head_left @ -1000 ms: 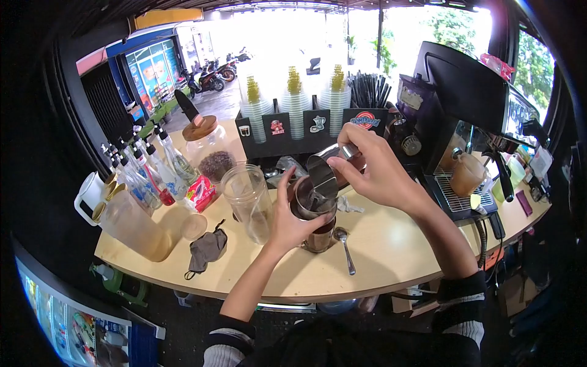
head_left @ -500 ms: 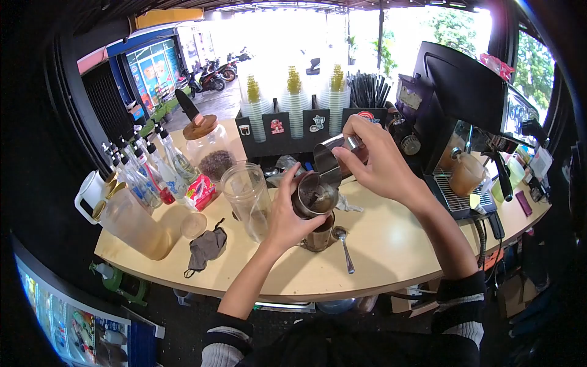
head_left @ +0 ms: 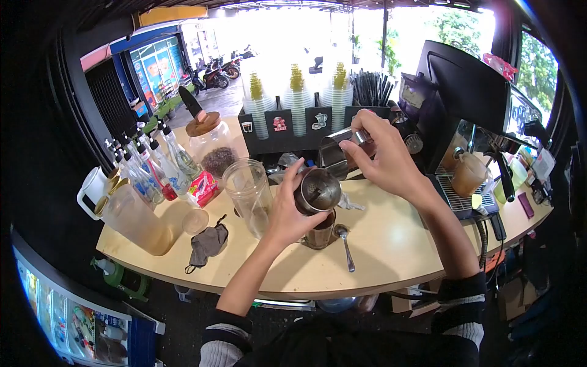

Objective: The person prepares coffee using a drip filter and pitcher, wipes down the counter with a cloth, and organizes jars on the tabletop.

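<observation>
Clasping a tilted metal cup (head_left: pixel 320 188) in the head view, the left hand (head_left: pixel 289 211) has its grip clamped round the cup's side, just right of the clear jar (head_left: pixel 244 192). Farther right of that jar, the right hand (head_left: pixel 384 156) has its grip clamped on a tilted metal pitcher (head_left: pixel 334 158). Right of the jar too, a spoon (head_left: pixel 347 249) lies on the bench (head_left: pixel 391 251); left of it, a dark mask (head_left: pixel 208 244).

Left fingers (head_left: pixel 292 175): tilted metal cup (head_left: pixel 321 191) | right fingers (head_left: pixel 356 154): metal pitcher (head_left: pixel 334 159) | spoon (head_left: pixel 347 248): on counter (head_left: pixel 391 260)
</observation>
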Action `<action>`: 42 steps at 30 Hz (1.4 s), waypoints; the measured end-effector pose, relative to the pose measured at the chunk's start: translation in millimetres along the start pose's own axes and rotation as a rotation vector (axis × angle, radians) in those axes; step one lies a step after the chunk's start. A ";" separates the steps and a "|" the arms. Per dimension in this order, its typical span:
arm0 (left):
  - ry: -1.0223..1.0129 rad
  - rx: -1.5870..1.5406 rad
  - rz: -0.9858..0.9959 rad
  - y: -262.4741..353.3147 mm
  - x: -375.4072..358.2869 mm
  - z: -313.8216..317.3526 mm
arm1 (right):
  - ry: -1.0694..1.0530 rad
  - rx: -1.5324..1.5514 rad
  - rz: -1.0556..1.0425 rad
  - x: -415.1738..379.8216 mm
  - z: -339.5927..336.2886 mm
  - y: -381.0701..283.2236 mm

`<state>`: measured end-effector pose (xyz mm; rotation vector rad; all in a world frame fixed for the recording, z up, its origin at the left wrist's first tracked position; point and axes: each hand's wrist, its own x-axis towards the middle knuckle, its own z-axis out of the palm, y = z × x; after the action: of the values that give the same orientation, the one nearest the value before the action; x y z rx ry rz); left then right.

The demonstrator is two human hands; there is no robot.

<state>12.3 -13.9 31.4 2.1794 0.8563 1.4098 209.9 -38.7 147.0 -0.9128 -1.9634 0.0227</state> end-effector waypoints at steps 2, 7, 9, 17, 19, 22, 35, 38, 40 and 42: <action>-0.006 0.005 0.000 0.4 -0.6 1.5 | -0.002 -0.044 -0.036 0.3 -0.6 -1.6; 0.003 0.009 -0.012 3.5 -1.4 1.7 | 0.063 0.069 0.076 -2.6 -1.3 -0.8; 0.013 0.000 -0.010 5.5 -0.8 0.7 | 0.106 0.104 0.101 -6.7 -2.9 6.4; 0.063 -0.101 -0.060 12.6 8.0 -2.2 | 0.170 0.399 0.313 -49.3 -13.4 51.1; 0.073 -0.096 -0.069 16.5 10.5 -3.2 | 0.161 0.507 0.407 -64.8 -15.5 55.0; 0.077 -0.089 -0.089 20.1 13.9 -5.1 | 0.163 0.521 0.492 -94.1 -13.8 63.4; 0.083 -0.149 -0.116 21.7 20.4 -9.4 | 0.352 0.911 0.783 -209.2 10.0 143.0; 0.079 -0.197 -0.185 17.0 14.6 -7.6 | 0.401 0.996 0.794 -222.0 18.3 152.2; 0.078 -0.193 -0.207 10.3 10.5 -6.8 | 0.434 1.064 0.789 -228.3 25.9 161.8; 0.068 -0.234 -0.193 -0.3 7.7 -4.0 | 0.474 1.137 0.771 -233.4 31.7 167.1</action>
<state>10.9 -8.4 38.0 1.8350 0.8534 1.4173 350.0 -48.6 -105.3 -0.7067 -0.7993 1.1249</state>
